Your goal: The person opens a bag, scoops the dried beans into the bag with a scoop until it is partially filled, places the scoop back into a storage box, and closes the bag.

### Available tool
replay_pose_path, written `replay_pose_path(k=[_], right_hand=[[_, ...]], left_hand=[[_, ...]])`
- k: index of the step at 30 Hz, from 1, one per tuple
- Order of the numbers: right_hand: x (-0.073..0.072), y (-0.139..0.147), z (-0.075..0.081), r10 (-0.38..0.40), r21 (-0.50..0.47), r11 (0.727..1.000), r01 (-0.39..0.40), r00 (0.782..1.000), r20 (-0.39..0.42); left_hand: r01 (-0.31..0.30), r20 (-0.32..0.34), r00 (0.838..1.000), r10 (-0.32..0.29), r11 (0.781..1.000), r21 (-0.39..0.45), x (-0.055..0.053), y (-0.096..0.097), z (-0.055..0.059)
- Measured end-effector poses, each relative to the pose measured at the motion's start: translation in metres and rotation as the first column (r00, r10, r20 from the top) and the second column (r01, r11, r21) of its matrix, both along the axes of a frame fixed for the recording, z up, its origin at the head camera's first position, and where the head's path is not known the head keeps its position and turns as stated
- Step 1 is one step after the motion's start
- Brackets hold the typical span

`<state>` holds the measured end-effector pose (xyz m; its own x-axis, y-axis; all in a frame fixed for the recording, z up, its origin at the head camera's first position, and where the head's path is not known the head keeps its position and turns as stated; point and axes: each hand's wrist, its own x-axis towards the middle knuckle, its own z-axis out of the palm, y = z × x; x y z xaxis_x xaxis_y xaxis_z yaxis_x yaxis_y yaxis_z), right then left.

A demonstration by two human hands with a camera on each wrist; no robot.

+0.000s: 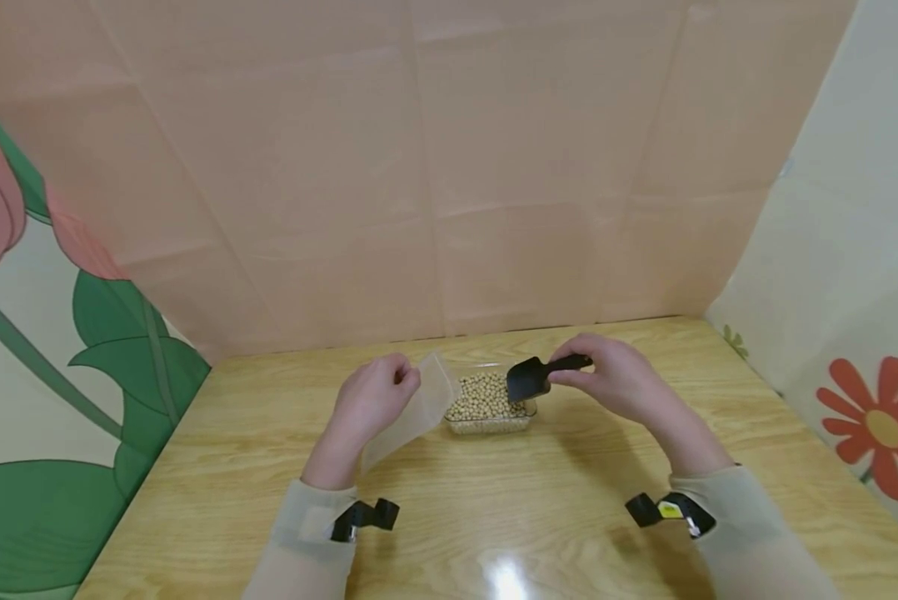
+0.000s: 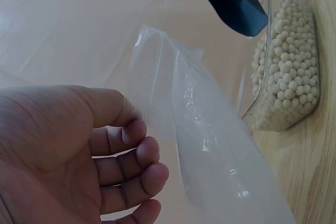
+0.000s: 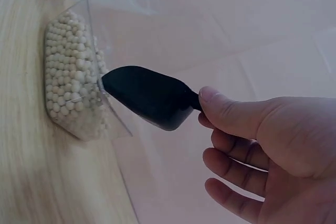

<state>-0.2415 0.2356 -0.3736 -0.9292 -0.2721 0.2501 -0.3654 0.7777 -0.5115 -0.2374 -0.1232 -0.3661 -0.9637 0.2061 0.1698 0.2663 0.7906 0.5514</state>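
Observation:
My left hand (image 1: 374, 393) pinches the edge of a translucent plastic bag (image 2: 210, 140) between thumb and forefinger. The bag hangs down from the fingers, its mouth partly spread, left of the clear container. In my right hand (image 1: 617, 379) is the handle of a small black scoop (image 3: 149, 95), gripped by thumb and forefinger. Its blade tip points left, over the right side of the clear plastic container (image 1: 490, 425). Pale round beads or beans (image 2: 294, 72) fill much of that container. Whether anything lies in the scoop cannot be made out.
The container stands on a wood-grain table (image 1: 434, 517). Behind the table hangs a pinkish sheet (image 1: 434, 208). Painted walls stand at both sides, with a red flower (image 1: 885, 427) on the right. Each sleeve carries a black wrist mount (image 1: 670, 508).

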Motion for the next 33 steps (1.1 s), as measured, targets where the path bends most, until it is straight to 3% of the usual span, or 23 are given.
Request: replay_pose_path(k=[13, 19, 28, 33], right_hand=[[-0.011, -0.005, -0.021, 0.003, -0.071, 0.997, 0.006, 0.993, 0.122], [-0.015, -0.009, -0.031, 0.043, -0.116, 0.993, -0.025, 0.986, 0.159], [-0.02, -0.021, -0.048, 0.066, -0.126, 0.991, -0.049, 0.989, 0.13], [-0.02, -0.025, -0.051, 0.089, -0.17, 0.983, -0.061, 0.983, 0.159]], left_hand=[[0.007, 0.006, 1.0, -0.007, 1.0, -0.013, -0.001, 0.0, 0.0], [0.01, 0.005, 1.0, -0.01, 1.0, -0.015, -0.001, 0.0, 0.001], [0.01, 0.009, 1.0, -0.01, 1.0, -0.009, -0.001, 0.001, 0.0], [0.009, 0.009, 1.0, -0.009, 1.0, -0.005, -0.001, 0.001, 0.0]])
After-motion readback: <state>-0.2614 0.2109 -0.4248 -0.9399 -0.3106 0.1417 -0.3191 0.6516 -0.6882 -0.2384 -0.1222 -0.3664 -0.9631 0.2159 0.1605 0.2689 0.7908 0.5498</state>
